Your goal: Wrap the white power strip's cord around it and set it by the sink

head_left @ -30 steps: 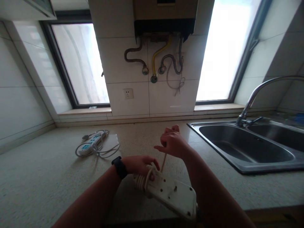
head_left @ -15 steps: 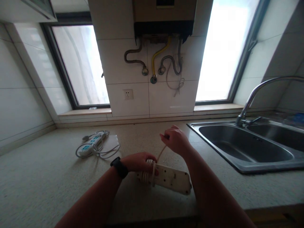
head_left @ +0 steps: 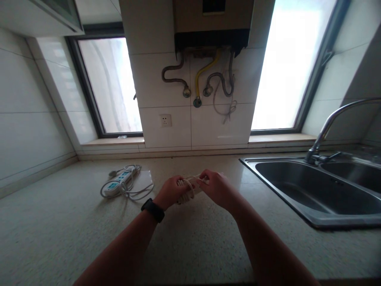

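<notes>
My left hand (head_left: 172,192), with a black watch (head_left: 153,210) on its wrist, is closed around a cream power strip (head_left: 197,191) and the cord (head_left: 183,197) wound about it. My right hand (head_left: 219,190) pinches a stretch of that cord at the strip's right side, its fingertips close to the left hand's. Most of the strip is hidden behind my hands. To the left, apart from both hands, a second power strip (head_left: 120,182), white with blue-green socket faces, lies on the counter with its grey-white cord looped loosely over it.
The speckled counter (head_left: 193,242) runs across the view. At the right is a double steel sink (head_left: 285,190) with a curved tap (head_left: 324,123). A wall socket (head_left: 166,120) and a water heater (head_left: 211,24) with hoses are on the tiled wall.
The strip and my left hand have moved up, away from me, and the strip has turned. My right hand has come down beside the left with the cord. The view has shifted slightly.
</notes>
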The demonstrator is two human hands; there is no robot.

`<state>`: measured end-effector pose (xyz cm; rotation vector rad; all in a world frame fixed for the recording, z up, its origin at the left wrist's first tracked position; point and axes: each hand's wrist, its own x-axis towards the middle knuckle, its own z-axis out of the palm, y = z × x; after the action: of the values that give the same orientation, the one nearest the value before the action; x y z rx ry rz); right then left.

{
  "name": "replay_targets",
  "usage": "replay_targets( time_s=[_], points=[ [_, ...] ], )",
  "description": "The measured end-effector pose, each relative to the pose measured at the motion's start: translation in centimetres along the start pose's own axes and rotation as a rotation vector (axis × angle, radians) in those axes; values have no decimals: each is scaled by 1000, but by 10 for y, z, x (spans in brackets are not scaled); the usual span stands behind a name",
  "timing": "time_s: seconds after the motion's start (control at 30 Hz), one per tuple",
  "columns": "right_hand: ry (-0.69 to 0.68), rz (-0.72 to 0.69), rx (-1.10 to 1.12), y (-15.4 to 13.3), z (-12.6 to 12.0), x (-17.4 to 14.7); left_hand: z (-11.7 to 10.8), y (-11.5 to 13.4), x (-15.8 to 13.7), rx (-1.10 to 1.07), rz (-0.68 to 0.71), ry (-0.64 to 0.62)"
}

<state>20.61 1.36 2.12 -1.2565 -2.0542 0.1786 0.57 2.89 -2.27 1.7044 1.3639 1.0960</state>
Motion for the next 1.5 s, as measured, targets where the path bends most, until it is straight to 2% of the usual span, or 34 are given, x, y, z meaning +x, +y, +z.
replay_targets(
  time_s=[0.1,0.3,0.47,0.6,0.67,0.77,0.9,1.0,1.07,1.17,1.27,1.3,1.37,1.5],
  points=[
    [4,-79,114,2,8,2,-2,0,2,-97,-35,44],
    [-12,-142,162,3,17,3,-5,2,-1,-232,-60,17],
    [67,-217,-24,3,15,3,-5,-3,1,-193,-33,-32],
    [197,-234,-219,16,-4,5,-6,-1,-1,-226,-24,-154],
    [251,-219,-230,26,-16,7,-6,2,-3,-264,-10,-219],
    [235,-141,-210,40,-26,11,-5,2,-4,-283,-8,-260],
    [218,-110,-235,56,-28,17,-5,-5,-1,-216,-11,-215],
    [235,-43,-243,72,-30,19,-9,-8,2,-157,57,-180],
    [178,64,-267,83,-32,19,-11,-7,1,-194,89,-210],
    [27,186,-350,94,-27,19,-8,-2,-2,-332,68,-244],
    [-60,130,-301,94,-12,21,-5,4,-5,-444,41,-184],
    [-95,76,-213,90,-6,21,-5,6,-5,-477,38,-156],
    [-185,-33,105,79,6,22,-6,8,-5,-548,39,-111],
    [-445,-102,580,42,24,13,-10,8,-3,-611,71,-1]
  ],
)
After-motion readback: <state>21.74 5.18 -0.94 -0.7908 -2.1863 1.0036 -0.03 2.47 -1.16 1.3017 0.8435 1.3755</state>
